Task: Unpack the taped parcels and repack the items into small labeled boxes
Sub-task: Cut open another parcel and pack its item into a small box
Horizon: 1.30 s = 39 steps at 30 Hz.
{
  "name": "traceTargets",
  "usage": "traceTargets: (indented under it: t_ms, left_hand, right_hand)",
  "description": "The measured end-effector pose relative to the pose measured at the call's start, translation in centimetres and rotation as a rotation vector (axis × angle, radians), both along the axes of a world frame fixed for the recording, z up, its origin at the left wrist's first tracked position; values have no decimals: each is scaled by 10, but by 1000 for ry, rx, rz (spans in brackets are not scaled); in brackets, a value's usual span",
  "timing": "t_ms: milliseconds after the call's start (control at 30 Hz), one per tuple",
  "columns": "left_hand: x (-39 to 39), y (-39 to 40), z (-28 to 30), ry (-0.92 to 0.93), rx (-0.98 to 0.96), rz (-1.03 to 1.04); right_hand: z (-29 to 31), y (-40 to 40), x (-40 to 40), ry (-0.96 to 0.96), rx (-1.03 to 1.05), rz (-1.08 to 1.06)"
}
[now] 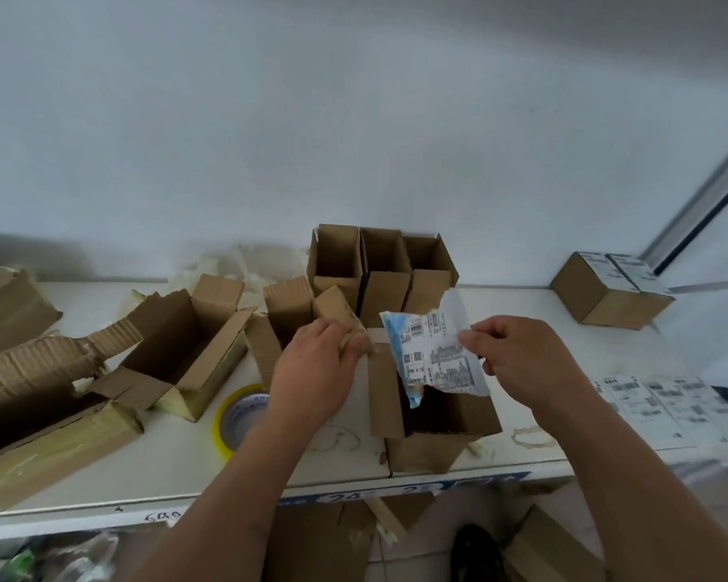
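Your two forearms reach up from the bottom edge over the white bench [152, 464], whose near lip carries handwritten marks too blurred to read. Your right hand [522, 363] has its grip closed on the right edge of a crumpled printed label [436, 354], pinching it between thumb and fingers so the sheet hangs over the open top of the small box [438, 430] standing at the bench's near edge. Your left hand [316, 363] has its grip closed round a cardboard flap [345, 317] just left of that box, fingers curled over its edge. Beside your left wrist a roll of yellow-rimmed tape [236, 417] lies on the bench, partly hidden by your forearm. To the left, an opened carton [177, 350] sits with its flaps spread, and further left a torn parcel [38, 409] with ragged corrugated edges and glossy tape on its side reaches the frame edge. On the right, a sheet of printed labels [665, 403] lies flat, with a loose curl of tape [532, 436] near it. Behind your hands, a cluster of open small boxes [379, 262] stands upright against the wall, touching side by side. Far right, a closed box [610, 289] with white labels on top sits well apart from the rest.
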<state>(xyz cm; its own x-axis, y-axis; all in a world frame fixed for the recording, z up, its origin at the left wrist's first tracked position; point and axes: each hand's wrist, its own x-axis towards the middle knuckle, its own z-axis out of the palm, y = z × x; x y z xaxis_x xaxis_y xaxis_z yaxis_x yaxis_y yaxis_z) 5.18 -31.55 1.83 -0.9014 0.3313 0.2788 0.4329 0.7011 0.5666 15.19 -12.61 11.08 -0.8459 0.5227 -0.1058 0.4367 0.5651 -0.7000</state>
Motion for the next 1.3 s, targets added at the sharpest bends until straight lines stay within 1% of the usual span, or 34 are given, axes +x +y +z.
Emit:
traceTargets:
  t_ms: [100,267,433,633,767,867,967,1000,1067,1133,1233,1300]
  left_hand:
    - [2,1,0,-18,-8,-9]
    - [-1,3,-7,-41,-26,-26]
    - [-3,2,-8,-45,-31,-20]
    - [-8,-2,-8,-58,-28,-21]
    - [-13,-8,-10,-72,-31,22]
    - [-17,-13,-8,-100,-9,57]
    - [-18,-18,-6,-103,15,92]
    - [-19,-21,-5,-106,19,108]
    - [-19,-27,-4,-107,26,136]
    - [-19,-34,-3,-100,15,156]
    - [-16,-44,0,-79,8,160]
    - [-14,-50,1,-73,-3,145]
  right_hand:
    - [-10,8,4,-49,8,-4]
    - [-32,13,-6,-132,143,3]
    - [-54,4,-23,-265,318,38]
    - [-78,-4,-37,-351,462,9]
    - [-89,-7,-38,-420,491,50]
    - [-87,-7,-36,-403,527,36]
    - [-75,-8,-33,-318,628,16]
    - [-69,-11,-34,-266,634,14]
    - [-55,-20,-41,-154,581,26]
    - [-46,-30,-53,-83,461,73]
    - [-41,-45,-75,-18,263,161]
    - [-43,-54,-91,-27,193,200]
